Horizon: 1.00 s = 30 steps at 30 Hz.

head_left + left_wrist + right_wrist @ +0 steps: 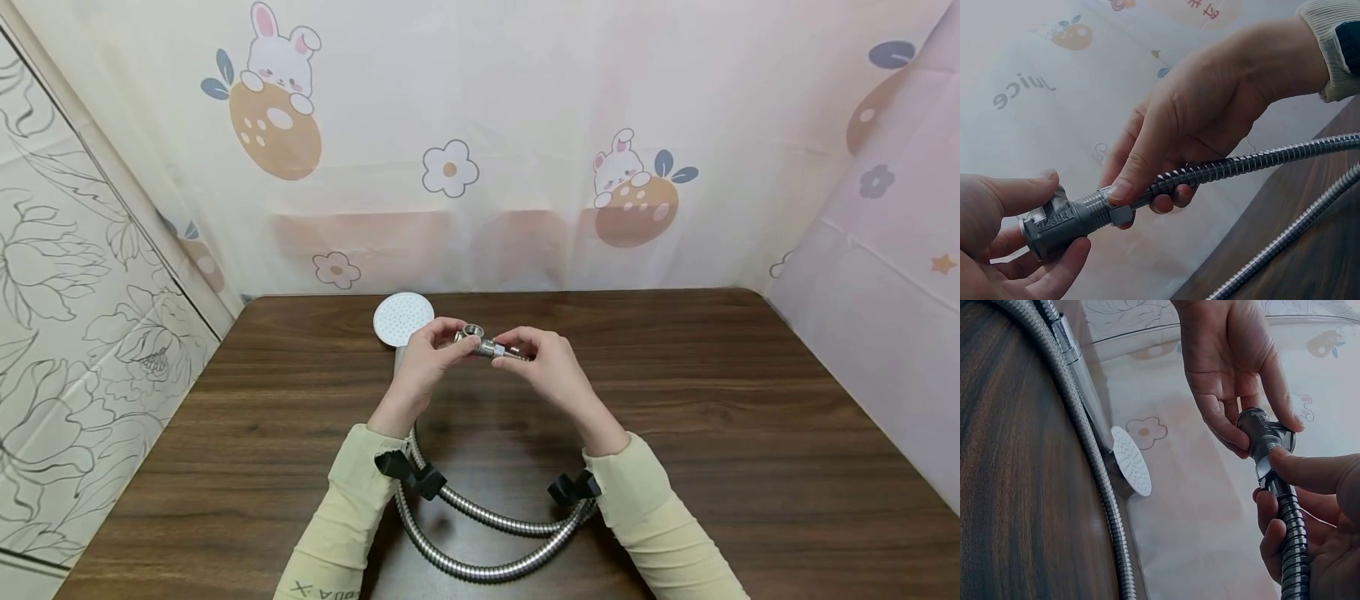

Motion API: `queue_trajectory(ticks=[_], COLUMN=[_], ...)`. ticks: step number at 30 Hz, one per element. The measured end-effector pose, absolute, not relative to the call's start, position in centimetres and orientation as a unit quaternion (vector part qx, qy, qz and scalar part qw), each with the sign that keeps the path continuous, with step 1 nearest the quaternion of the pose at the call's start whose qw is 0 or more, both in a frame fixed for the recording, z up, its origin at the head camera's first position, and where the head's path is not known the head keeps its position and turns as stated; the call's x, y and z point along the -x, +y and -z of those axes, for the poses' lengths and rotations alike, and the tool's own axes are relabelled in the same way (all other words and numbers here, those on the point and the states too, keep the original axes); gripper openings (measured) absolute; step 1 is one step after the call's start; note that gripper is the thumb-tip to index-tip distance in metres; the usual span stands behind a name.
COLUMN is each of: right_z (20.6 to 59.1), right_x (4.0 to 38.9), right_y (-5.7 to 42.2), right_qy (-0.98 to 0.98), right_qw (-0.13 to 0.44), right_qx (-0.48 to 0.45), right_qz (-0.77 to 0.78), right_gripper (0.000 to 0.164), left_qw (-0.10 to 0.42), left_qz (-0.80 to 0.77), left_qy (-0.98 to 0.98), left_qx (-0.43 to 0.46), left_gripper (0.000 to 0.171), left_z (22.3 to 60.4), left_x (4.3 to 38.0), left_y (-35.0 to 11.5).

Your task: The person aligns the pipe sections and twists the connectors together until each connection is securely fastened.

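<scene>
Between thumb and fingers my left hand holds a metal pipe fitting, marked 304, with a round side opening. My right hand pinches the nut at the end of a flexible metal shower hose. Nut and fitting meet at the fitting's threaded end; several threads show beside the nut. The hose runs from my right hand down into loops on the table. Beyond my left hand lies a shower head, its white face showing and its handle partly hidden by that hand.
All this is over a dark wood-grain table. A printed curtain hangs behind its far edge, and a floral panel stands on the left. Black wrist mounts sit at both sleeves, near the hose loops.
</scene>
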State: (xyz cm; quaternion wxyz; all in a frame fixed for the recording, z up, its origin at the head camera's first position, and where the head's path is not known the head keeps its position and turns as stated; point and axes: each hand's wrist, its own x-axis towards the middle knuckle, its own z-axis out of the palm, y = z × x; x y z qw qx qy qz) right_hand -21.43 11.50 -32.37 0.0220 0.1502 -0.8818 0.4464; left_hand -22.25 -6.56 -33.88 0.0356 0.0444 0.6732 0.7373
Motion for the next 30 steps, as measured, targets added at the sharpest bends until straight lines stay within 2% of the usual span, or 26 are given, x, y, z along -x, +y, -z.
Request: queue_trajectory(ticks=[14,30], right_z=[32.26,32.04], right_x=[21.32,21.16], right_y=[11.53,11.64], right_qy=[-0.879,-0.873], right_qw=[0.019,0.004], right_qx=[-0.159,-0.169], right_qz=[-0.450,-0.458], right_gripper=[0.021,0.026], left_qw=[0.004,0.015], left_qz=[-0.708,-0.714], left_qy=[0.705,0.699], left_qx=[-0.036,-0.033], left_gripper=[0.027,0.026], left_z=[33.73,33.68], left_x=[22.07,22.10], left_y=[-6.45,-6.47])
